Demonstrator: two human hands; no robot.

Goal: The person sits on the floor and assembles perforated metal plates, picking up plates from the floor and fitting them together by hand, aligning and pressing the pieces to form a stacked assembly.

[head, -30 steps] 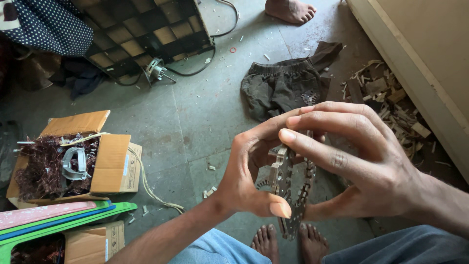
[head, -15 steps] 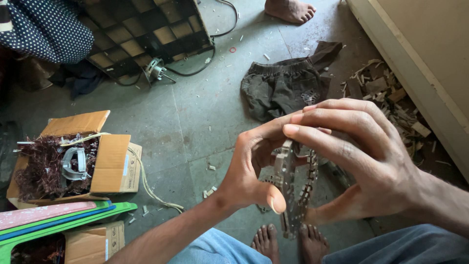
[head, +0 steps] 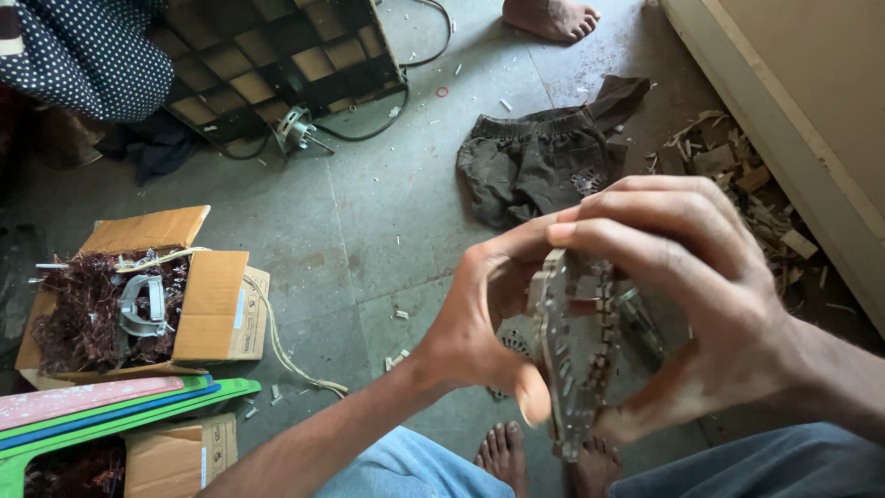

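Gripping a round metal motor core (head: 576, 346) edge-on between both hands, a person sits over a grey stone floor (head: 369, 212), the slotted steel ring held in the air above two bare feet (head: 535, 456). The left hand (head: 484, 323) curls around the ring's near side, thumb pressed to its lower rim and forefinger hooked over the top, the fingers bent close but not fully closed. The right hand (head: 682, 295) wraps the far side, four fingers (head: 645, 235) laid across the top edge and the thumb braced beneath, so the piece is clamped from both sides.

Behind the hands, a crumpled dark garment (head: 544, 157) lies on the floor, near a strip of wood chips and scraps (head: 747, 194) that runs along the foot of a pale wall (head: 811, 101) at the right edge. Small white bits dot the stone.

At the left edge an open cardboard box (head: 198, 295) holds a tangle of reddish copper wire (head: 78, 309) and a grey metal part; a pale cord (head: 286, 355) trails from it. Green, blue and pink flat boards (head: 111, 410) lie stacked in the near left corner over a second box. At the far edge a dark grid-like frame (head: 277, 55) rests with black cable looped beside it, next to spotted dark cloth (head: 83, 51), and another person's bare foot (head: 551, 18) shows at the top.
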